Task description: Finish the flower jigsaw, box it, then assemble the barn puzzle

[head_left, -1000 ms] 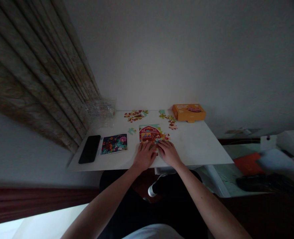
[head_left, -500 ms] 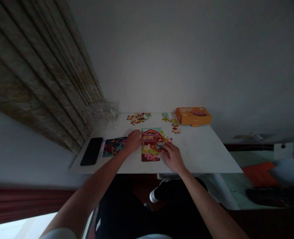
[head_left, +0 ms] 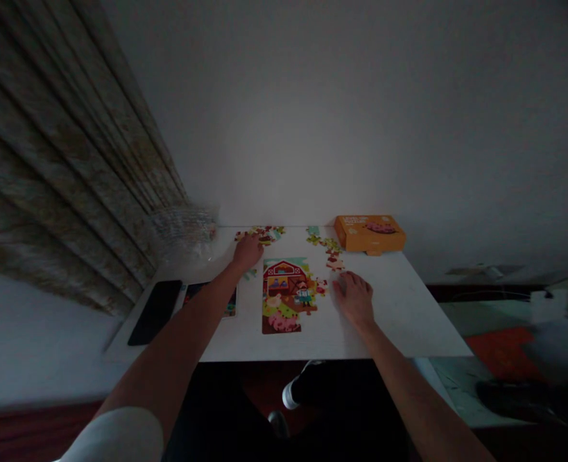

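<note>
A partly assembled jigsaw puzzle [head_left: 284, 295] of a red barn, a farmer figure and a pink pig lies flat on the white table. Beyond its upper left corner, my left hand [head_left: 249, 252] reaches over a heap of loose puzzle pieces [head_left: 270, 233], fingers stretched onto the near ones; what lies under the fingertips is hidden. My right hand [head_left: 355, 297] rests to the right of the puzzle, fingers loosely bent and apart, holding nothing I can see. More loose pieces [head_left: 330, 244] lie scattered between that hand and the wall.
An orange puzzle box [head_left: 370, 235] stands at the back right. On the left are a black phone [head_left: 156, 312], a dark colourful picture card [head_left: 230, 301] partly behind my left forearm, and clear bubble wrap [head_left: 185, 231] by the curtain. The table [head_left: 409, 327] meets the wall.
My left hand has moved from the puzzle's left edge up to the loose pieces. My right hand has drawn off the puzzle to the right, uncovering the farmer section.
</note>
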{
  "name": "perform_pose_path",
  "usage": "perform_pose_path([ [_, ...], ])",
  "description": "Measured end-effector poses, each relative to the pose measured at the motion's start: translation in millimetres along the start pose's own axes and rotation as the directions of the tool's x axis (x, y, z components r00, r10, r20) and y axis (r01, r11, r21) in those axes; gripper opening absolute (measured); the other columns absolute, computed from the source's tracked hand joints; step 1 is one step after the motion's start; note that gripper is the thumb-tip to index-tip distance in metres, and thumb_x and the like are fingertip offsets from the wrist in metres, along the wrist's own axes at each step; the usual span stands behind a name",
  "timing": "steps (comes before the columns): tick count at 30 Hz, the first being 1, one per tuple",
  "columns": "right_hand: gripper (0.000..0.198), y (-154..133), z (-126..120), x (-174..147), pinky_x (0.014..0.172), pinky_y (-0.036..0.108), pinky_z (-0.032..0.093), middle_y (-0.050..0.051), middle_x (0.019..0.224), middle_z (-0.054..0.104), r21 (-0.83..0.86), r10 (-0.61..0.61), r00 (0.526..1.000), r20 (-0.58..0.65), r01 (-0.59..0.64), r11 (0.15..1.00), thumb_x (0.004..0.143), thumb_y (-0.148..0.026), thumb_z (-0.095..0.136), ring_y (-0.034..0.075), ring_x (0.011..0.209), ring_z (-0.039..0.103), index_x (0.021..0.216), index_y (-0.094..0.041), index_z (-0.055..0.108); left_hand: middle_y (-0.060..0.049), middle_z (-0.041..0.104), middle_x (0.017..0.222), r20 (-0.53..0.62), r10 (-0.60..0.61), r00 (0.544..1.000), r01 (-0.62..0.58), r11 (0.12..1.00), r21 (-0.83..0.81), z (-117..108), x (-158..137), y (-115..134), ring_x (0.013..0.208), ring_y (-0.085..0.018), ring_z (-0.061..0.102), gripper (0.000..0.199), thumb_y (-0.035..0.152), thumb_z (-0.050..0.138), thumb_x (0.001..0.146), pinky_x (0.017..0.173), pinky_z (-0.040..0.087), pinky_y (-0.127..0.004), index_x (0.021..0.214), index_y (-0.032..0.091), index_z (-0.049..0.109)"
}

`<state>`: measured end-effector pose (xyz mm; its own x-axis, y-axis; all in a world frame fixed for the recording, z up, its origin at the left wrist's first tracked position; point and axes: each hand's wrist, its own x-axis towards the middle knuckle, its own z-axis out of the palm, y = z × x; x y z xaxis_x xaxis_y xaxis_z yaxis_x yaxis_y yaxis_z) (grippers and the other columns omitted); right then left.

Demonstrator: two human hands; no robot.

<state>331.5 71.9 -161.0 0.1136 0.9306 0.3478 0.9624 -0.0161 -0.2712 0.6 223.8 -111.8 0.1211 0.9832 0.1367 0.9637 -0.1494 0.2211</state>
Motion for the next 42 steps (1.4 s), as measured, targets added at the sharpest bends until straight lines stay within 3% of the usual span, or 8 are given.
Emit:
perform_pose_path([
  [7, 0.036, -0.7, -1.0, 1.1, 0.107, 0.045, 0.034, 0.015, 0.13, 0.068, -0.008, 0.0, 1.0, 0.002, 0.0, 1.0, 0.103, -0.04, 0.049, 0.03, 0.12, 0.058, 0.124, -0.015, 0.064, -0.014, 0.068, 0.135, 0.019, -0.129, 0.991, 0.129, 0.992, 0.016, 2.9, 47.8, -13.0, 0.129, -0.027, 0.062, 0.037, 0.038, 0.055, 0.101, 0.107, 0.046, -0.035, 0.13, 0.02, 0.068],
  [14, 0.037, -3.1, -3.4, 2.1, 0.108, 0.045, 0.034, 0.016, 0.13, 0.068, -0.011, 0.007, 1.0, 0.015, -0.007, 1.0, 0.103, -0.042, 0.048, 0.03, 0.119, 0.058, 0.123, -0.016, 0.064, -0.018, 0.068, 0.133, 0.055, -0.193, 0.98, 0.19, 0.98, 0.059, 8.4, 57.6, -17.3, 0.126, -0.033, 0.062, 0.037, 0.039, 0.052, 0.101, 0.105, 0.047, -0.045, 0.126, 0.018, 0.069],
  [18, 0.037, -2.3, -3.4, 2.1, 0.108, 0.046, 0.034, 0.016, 0.132, 0.067, 0.011, 0.008, 1.0, 0.016, -0.009, 1.0, 0.102, -0.042, 0.049, 0.03, 0.12, 0.057, 0.125, -0.016, 0.064, -0.017, 0.071, 0.127, 0.038, -0.217, 0.976, 0.215, 0.976, 0.042, 5.0, 57.9, -18.5, 0.12, -0.032, 0.066, 0.037, 0.038, 0.058, 0.097, 0.099, 0.05, -0.042, 0.127, 0.019, 0.067],
  [26, 0.036, 10.6, 3.1, 15.0, 0.107, 0.041, 0.04, 0.01, 0.132, 0.068, 0.131, 0.088, 0.996, 0.029, -0.092, 0.987, 0.1, -0.041, 0.05, 0.027, 0.122, 0.06, 0.127, -0.021, 0.063, -0.012, 0.076, 0.115, -0.079, -0.197, 0.977, 0.188, 0.976, -0.112, -7.4, 25.8, -29.6, 0.105, -0.026, 0.071, 0.039, 0.036, 0.063, 0.094, 0.091, 0.054, -0.033, 0.128, 0.018, 0.065],
  [32, 0.042, 11.7, 12.3, 42.8, 0.114, 0.048, 0.035, 0.012, 0.148, 0.06, 0.097, 0.026, 0.998, 0.049, -0.03, 0.995, 0.099, -0.035, 0.052, 0.03, 0.134, 0.053, 0.138, -0.021, 0.059, -0.011, 0.074, 0.126, -0.103, -0.019, 0.995, 0.009, 0.995, -0.104, -5.4, -24.0, -32.4, 0.115, -0.026, 0.069, 0.035, 0.031, 0.064, 0.092, 0.104, 0.052, -0.034, 0.123, 0.018, 0.069],
  [36, 0.038, 12.4, 14.1, 52.1, 0.115, 0.049, 0.035, 0.01, 0.14, 0.066, 0.14, 0.014, 0.998, 0.062, -0.022, 0.99, 0.098, -0.03, 0.053, 0.03, 0.131, 0.056, 0.134, -0.023, 0.063, -0.012, 0.073, 0.127, -0.11, 0.04, 0.993, -0.048, 0.996, -0.07, -4.2, -42.3, -29.2, 0.12, -0.028, 0.067, 0.035, 0.031, 0.064, 0.092, 0.109, 0.05, -0.037, 0.124, 0.018, 0.068],
  [39, 0.037, 15.7, 14.3, 53.7, 0.113, 0.049, 0.038, 0.01, 0.134, 0.069, 0.177, 0.026, 0.998, 0.049, -0.034, 0.984, 0.097, -0.03, 0.056, 0.029, 0.127, 0.059, 0.132, -0.023, 0.065, -0.014, 0.072, 0.127, -0.078, 0.018, 0.997, -0.021, 0.999, -0.04, -6.2, -42.0, -26.6, 0.122, -0.03, 0.066, 0.037, 0.03, 0.062, 0.094, 0.11, 0.049, -0.038, 0.127, 0.015, 0.066],
  [42, 0.041, 20.0, 16.2, 54.0, 0.108, 0.043, 0.045, 0.013, 0.129, 0.068, 0.229, 0.038, 0.999, 0.037, -0.045, 0.972, 0.096, -0.033, 0.06, 0.027, 0.12, 0.063, 0.134, -0.02, 0.063, -0.017, 0.072, 0.124, -0.03, -0.083, 0.996, 0.083, 0.996, -0.011, -9.1, -35.8, -24.9, 0.118, -0.031, 0.067, 0.039, 0.03, 0.059, 0.096, 0.107, 0.05, -0.04, 0.131, 0.013, 0.064],
])
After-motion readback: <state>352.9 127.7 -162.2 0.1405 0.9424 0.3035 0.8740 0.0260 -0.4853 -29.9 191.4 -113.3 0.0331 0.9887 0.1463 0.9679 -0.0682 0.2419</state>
